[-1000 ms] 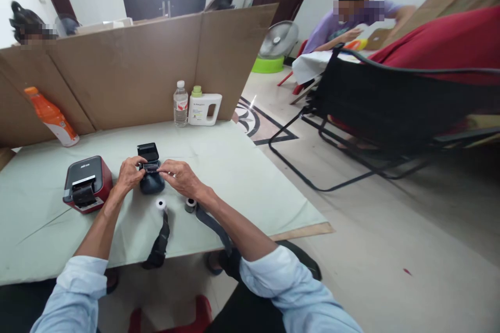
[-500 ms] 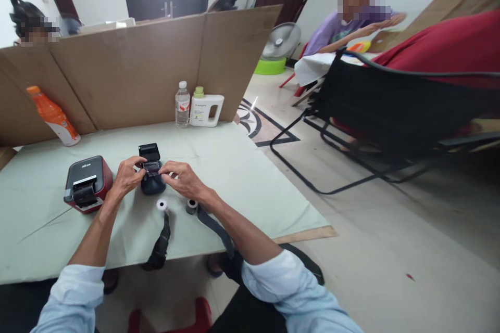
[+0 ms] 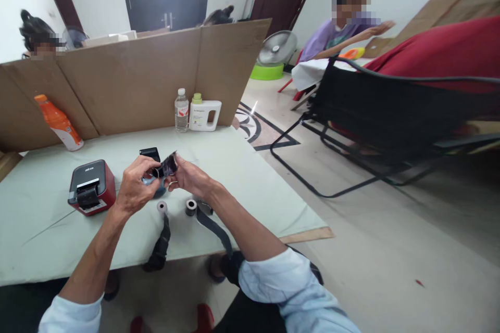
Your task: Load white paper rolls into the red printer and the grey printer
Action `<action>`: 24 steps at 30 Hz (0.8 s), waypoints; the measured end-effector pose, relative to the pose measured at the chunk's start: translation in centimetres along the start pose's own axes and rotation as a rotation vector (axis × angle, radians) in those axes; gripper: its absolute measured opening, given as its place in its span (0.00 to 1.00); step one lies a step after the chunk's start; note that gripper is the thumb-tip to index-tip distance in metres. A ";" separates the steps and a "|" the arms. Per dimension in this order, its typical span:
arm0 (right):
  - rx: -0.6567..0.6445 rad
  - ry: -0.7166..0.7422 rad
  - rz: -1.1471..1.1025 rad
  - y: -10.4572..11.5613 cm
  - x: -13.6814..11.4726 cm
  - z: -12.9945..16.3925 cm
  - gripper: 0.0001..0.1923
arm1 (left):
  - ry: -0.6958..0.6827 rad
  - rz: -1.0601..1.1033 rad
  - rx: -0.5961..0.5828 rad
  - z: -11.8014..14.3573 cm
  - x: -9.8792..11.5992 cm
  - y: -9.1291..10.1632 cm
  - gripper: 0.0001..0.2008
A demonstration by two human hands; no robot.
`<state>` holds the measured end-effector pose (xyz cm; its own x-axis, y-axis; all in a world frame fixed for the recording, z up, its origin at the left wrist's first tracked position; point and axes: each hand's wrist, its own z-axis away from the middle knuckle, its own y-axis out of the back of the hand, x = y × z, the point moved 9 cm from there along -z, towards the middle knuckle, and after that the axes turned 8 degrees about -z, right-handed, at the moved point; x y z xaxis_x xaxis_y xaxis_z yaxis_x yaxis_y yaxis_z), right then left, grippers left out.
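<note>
I see my left hand [image 3: 136, 187] and right hand [image 3: 191, 178] raised just above the pale green table [image 3: 242, 187], both pinched on a small dark blurred strip [image 3: 167, 165] held between their fingertips; I cannot tell what it is. Behind the hands sits the small dark blue printer with its black lid up [image 3: 150, 155]. A white paper roll [image 3: 161, 207] and a grey roll [image 3: 190, 206] lie near my wrists. The red-and-black printer [image 3: 91, 187] stands off to the left.
</note>
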<state>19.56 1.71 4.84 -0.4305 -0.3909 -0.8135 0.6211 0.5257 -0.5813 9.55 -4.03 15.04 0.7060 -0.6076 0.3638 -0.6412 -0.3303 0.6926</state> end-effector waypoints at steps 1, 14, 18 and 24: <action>-0.007 -0.010 -0.004 -0.3 -0.2 0.2 0.35 | -0.001 0.013 0.000 -0.1 0.1 0.2 0.14; 0.083 0.142 0.111 0.7 -0.9 0.3 0.26 | 0.246 0.197 -0.073 -0.1 -1.4 0.5 0.15; 0.077 0.152 0.097 0.2 -1.1 0.3 0.25 | 0.382 0.225 -0.095 0.4 -2.5 -0.3 0.13; 0.039 0.162 0.031 -0.1 -0.9 0.3 0.27 | 0.259 0.115 -0.004 0.1 -1.8 0.2 0.12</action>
<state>20.05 1.80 5.62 -0.5090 -0.2467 -0.8247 0.6589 0.5048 -0.5577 8.16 -3.08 14.52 0.6825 -0.4358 0.5868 -0.7207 -0.2671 0.6398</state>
